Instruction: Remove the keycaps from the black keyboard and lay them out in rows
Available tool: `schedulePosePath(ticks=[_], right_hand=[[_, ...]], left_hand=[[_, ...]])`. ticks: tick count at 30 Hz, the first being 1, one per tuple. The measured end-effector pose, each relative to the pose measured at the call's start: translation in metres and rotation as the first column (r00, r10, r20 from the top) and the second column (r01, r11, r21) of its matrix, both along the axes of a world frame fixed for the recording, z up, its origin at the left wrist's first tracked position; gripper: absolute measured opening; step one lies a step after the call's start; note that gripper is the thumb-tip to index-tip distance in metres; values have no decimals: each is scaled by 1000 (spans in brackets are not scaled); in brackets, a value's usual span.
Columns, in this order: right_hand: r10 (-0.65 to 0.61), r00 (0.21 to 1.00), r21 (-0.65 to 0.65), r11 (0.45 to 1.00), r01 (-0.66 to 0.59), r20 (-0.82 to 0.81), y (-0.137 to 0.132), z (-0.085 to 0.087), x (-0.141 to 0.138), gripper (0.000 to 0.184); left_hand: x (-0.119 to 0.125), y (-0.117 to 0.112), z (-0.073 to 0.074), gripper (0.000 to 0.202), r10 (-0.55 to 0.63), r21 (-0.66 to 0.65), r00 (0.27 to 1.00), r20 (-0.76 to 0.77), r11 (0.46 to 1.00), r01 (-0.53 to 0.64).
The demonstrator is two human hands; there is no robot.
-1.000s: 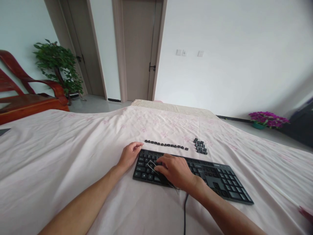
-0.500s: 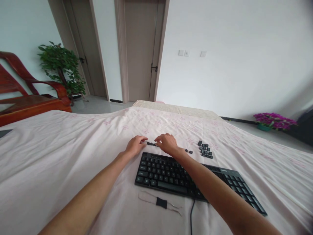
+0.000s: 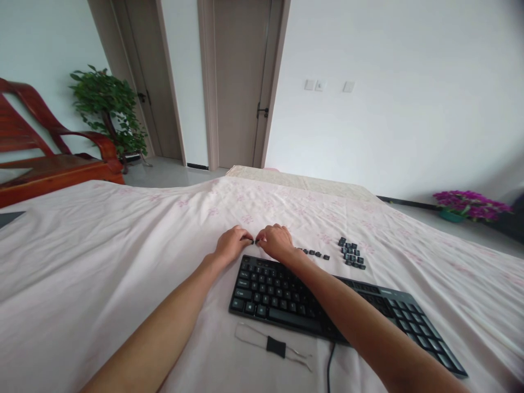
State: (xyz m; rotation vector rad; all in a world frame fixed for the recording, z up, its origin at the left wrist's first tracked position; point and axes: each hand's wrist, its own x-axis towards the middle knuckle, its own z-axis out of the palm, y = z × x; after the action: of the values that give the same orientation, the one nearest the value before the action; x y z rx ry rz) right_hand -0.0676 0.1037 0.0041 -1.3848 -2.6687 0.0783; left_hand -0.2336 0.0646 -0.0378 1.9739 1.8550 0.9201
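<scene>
Just beyond the keyboard's upper left corner, my left hand (image 3: 233,242) pinches a small black keycap (image 3: 252,242) between thumb and fingers. My right hand (image 3: 277,240) faces it closely, its thumb and fingers closed on another dark keycap (image 3: 257,241). Part of what lies behind the right hand is hidden. The black keyboard (image 3: 282,318) lies below both hands, with my right forearm crossing over it. A short row of loose keycaps (image 3: 312,252) stretches out to the right of my right hand.
Several more keycaps (image 3: 351,253) form a cluster behind the keyboard. In front lies a wire keycap puller (image 3: 276,346) with a black grip, beside the keyboard cable (image 3: 329,365). A pinkish floral cloth (image 3: 196,224) covers the surface. A wooden chair (image 3: 82,158) stands at left.
Both hands have closed in on the keycaps between them, and the fingers are nearer each other. The whole view has shifted slightly, with the keyboard appearing a little further right.
</scene>
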Motion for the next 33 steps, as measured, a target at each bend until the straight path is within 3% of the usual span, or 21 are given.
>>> schedulePosePath(ticks=[10,20,26,33], right_hand=[[31,999,-1,1000,-31,-16,-10,-2,2,21],[26,992,-110,993,-40,-126,3,-1,18,32],[30,994,-30,999,-33,-107,5,1,26,28],[56,998,0,998,-56,-37,0,0,18,20]], left_hand=[[1,-11,4,15,-45,13,999,-30,999,45],[0,-12,5,18,-52,6,997,-62,999,53],[3,-13,8,36,-56,-21,998,0,998,56],[3,-13,6,25,-101,17,994,35,995,101]])
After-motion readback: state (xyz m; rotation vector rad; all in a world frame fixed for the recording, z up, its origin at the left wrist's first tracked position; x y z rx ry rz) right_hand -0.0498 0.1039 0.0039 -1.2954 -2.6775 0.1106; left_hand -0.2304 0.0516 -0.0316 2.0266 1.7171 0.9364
